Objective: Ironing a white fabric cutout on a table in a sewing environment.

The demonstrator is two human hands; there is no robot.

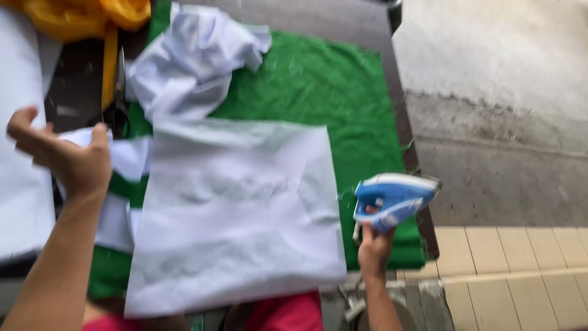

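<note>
Fingers (372,228) of the right hand (373,248) are clenched around the handle of a blue and white iron (395,196), held tilted at the right edge of the green cloth (331,92) on the table (349,21). At left, the left hand (64,156) hovers released, fingers spread, beside a flat white fabric sheet (239,214). Scissors (117,92) lie in the upper left.

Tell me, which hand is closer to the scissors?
Left. The left hand is raised, open, just beside the scissors on the table's left. The right hand holds the blue iron at the far right edge.
</note>
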